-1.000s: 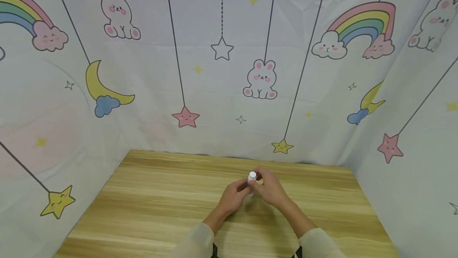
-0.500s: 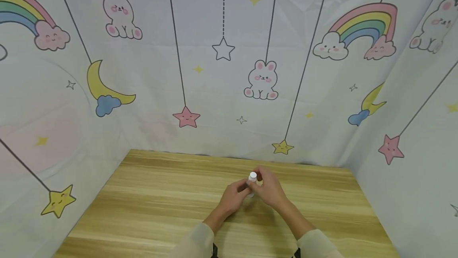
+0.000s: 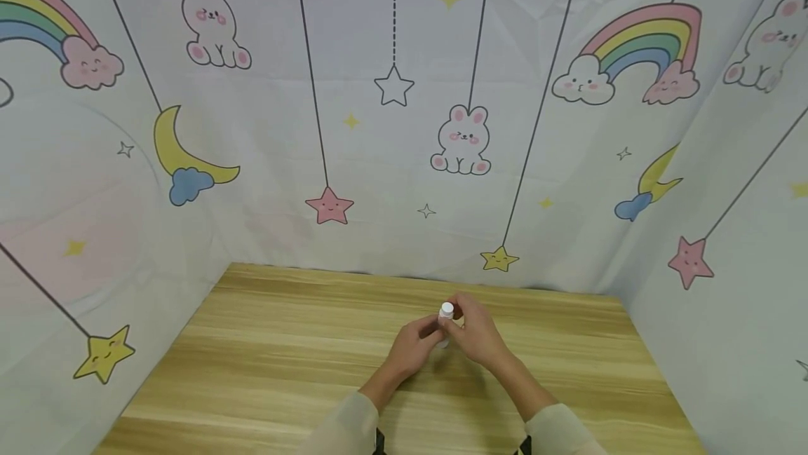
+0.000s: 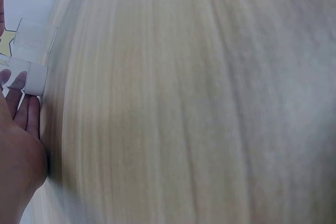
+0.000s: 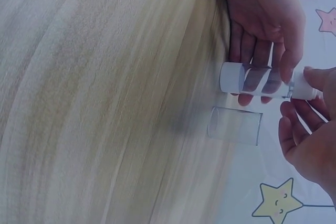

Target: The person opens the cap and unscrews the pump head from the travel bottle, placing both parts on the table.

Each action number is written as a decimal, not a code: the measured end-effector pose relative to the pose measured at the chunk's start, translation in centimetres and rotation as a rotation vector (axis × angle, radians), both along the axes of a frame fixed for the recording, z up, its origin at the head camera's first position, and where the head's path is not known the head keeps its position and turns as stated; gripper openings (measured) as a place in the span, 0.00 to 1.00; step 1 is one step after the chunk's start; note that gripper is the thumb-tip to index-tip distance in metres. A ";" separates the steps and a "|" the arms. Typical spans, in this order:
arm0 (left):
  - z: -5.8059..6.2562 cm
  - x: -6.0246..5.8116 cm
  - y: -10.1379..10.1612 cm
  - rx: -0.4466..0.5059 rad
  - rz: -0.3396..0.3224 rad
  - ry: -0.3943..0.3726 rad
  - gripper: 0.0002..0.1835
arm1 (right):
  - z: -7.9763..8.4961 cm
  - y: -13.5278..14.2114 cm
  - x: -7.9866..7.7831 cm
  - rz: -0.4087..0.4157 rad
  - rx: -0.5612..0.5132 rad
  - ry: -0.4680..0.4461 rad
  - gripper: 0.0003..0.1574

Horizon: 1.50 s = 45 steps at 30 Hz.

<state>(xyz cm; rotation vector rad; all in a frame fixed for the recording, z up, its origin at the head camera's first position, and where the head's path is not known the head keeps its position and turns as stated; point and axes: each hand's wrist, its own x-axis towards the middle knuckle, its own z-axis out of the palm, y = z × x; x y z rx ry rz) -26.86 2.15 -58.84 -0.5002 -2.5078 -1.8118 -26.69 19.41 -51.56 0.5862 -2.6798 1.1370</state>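
A small clear bottle (image 5: 268, 81) with a white base (image 5: 231, 77) and a white top (image 3: 447, 308) stands upright on the wooden table. My left hand (image 3: 409, 351) holds its clear body, fingers behind and thumb in front, as the right wrist view shows. With thumb and fingers, my right hand (image 3: 477, 332) pinches the white top; in the right wrist view this hand (image 5: 315, 142) comes in from the right edge. A clear, empty-looking cylindrical cap (image 5: 236, 125) stands close beside the bottle. In the head view the hands hide that cap and most of the bottle's body.
Wood-grain tabletop (image 3: 284, 343) extends around both hands. A white cloth backdrop (image 3: 353, 160), printed with rabbits, stars and rainbows, hangs behind the table and along both sides.
Both hands stay at the bottle in the same place. The right thumb shifts very slightly at the white top, and the head view drifts a little.
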 end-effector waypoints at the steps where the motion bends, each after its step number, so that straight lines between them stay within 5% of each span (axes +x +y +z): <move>1: 0.0 0.0 0.0 0.000 0.001 0.000 0.22 | 0.0 0.0 0.0 0.002 -0.001 0.000 0.10; 32: 0.1 0.1 0.0 0.004 0.002 -0.014 0.22 | 0.4 0.0 0.1 0.050 0.009 -0.030 0.09; 45: 0.0 0.1 0.1 0.007 0.000 0.005 0.21 | 0.5 0.1 0.4 -0.003 -0.023 -0.079 0.17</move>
